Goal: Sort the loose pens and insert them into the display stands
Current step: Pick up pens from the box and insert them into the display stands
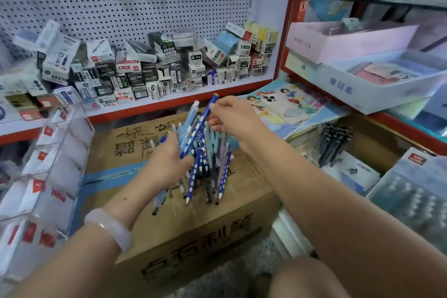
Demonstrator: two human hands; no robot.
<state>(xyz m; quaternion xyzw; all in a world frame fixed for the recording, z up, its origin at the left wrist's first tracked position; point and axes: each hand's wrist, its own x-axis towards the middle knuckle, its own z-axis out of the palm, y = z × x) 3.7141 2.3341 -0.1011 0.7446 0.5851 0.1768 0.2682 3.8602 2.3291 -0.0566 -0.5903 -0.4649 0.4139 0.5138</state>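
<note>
A taped cardboard box (183, 222) fills the frame's centre, a clear display stand (46, 176) at left. Above the box, the left hand (167, 164) grips a bundle of pens (205, 152), while the right hand (232, 116) pinches one blue dotted pen (197, 128) near its top.

Bright, even indoor light, cool bluish cast. Soft faint shadows on cardboard box (193, 225). Wide-angle bending at edges, worst at 9 and 3 o'clock. Motion blur on pens (205, 152), shelf (377, 84) at 2 o'clock smeared.
</note>
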